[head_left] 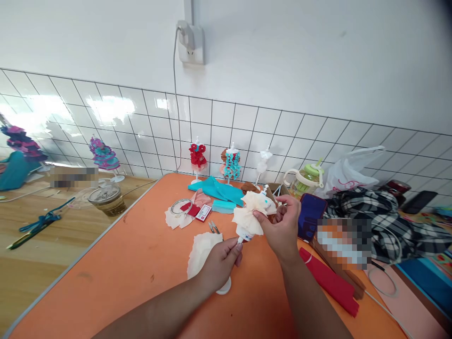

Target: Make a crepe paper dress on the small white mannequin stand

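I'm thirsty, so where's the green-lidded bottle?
The green-lidded bottle stands right of centre in the head view, by the tiled wall, left of the white plastic bag.

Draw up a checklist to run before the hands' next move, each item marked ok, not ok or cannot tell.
1. Left hand gripping the small dress form by its stem: ok.
2. Right hand pinching the cream material: ok.
3. Cream material fastened to the form: cannot tell.
4. Form upright: not ok, held tilted.
5. Snips lying on the orange table: ok.
6. Cup of liquid off the orange table: ok, on the wooden one.
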`<act>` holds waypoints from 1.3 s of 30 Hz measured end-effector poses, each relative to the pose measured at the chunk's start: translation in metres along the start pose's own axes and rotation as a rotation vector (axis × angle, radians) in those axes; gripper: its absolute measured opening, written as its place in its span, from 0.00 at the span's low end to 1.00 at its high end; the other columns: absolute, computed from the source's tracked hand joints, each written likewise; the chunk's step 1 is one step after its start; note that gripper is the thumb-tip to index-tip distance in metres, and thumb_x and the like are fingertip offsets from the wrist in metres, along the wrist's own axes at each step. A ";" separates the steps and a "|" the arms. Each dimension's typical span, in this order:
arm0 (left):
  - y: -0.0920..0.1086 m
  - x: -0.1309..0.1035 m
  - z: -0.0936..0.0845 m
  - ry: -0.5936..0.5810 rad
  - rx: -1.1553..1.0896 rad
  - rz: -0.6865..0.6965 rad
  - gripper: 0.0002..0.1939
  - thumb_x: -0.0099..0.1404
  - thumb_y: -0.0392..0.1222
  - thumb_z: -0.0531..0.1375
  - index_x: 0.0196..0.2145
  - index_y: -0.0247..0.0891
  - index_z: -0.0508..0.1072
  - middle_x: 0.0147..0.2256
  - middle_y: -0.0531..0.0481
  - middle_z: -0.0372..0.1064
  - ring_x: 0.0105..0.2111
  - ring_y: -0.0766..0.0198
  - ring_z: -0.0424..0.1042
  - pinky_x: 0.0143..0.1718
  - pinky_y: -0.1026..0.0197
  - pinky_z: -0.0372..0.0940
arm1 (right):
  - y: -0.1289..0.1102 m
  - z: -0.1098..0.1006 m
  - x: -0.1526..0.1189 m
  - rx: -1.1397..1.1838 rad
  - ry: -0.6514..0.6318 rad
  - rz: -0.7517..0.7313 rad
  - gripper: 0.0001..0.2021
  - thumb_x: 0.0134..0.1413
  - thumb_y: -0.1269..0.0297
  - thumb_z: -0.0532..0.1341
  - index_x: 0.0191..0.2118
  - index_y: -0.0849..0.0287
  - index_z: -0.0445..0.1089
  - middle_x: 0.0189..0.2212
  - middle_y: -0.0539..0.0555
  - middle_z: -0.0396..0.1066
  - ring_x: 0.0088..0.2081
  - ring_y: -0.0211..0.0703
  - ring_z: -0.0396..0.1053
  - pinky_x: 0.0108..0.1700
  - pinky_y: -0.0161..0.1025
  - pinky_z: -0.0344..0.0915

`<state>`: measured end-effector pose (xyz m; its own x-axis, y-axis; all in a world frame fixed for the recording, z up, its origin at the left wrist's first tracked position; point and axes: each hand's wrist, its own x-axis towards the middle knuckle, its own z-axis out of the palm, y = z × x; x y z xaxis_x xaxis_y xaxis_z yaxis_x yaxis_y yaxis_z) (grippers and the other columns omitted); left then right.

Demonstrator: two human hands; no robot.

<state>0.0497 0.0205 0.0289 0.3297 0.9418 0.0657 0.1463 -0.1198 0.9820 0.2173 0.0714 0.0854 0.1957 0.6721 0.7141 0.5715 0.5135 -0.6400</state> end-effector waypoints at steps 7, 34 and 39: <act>0.009 -0.004 0.003 -0.014 -0.108 -0.024 0.21 0.68 0.54 0.47 0.23 0.38 0.58 0.20 0.57 0.53 0.20 0.70 0.50 0.23 0.65 0.48 | -0.002 -0.007 -0.001 -0.165 0.090 -0.421 0.08 0.49 0.66 0.64 0.38 0.51 0.70 0.50 0.56 0.52 0.27 0.32 0.57 0.30 0.39 0.65; 0.000 -0.004 0.002 -0.003 -0.052 0.023 0.22 0.67 0.55 0.47 0.24 0.38 0.62 0.20 0.56 0.56 0.21 0.68 0.54 0.25 0.65 0.51 | -0.031 -0.029 0.015 -0.339 -0.194 -0.443 0.25 0.50 0.57 0.61 0.57 0.47 0.63 0.58 0.57 0.54 0.38 0.45 0.66 0.41 0.46 0.68; -0.002 0.008 -0.009 0.137 -0.002 0.080 0.19 0.68 0.53 0.46 0.40 0.37 0.68 0.30 0.50 0.70 0.32 0.62 0.66 0.38 0.60 0.61 | -0.008 -0.029 -0.012 -0.149 0.069 -0.302 0.26 0.51 0.62 0.59 0.57 0.52 0.59 0.51 0.62 0.61 0.29 0.40 0.63 0.27 0.40 0.64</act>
<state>0.0436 0.0315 0.0294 0.2103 0.9632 0.1676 0.1223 -0.1960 0.9730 0.2340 0.0437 0.0901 0.0506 0.4610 0.8860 0.7212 0.5968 -0.3517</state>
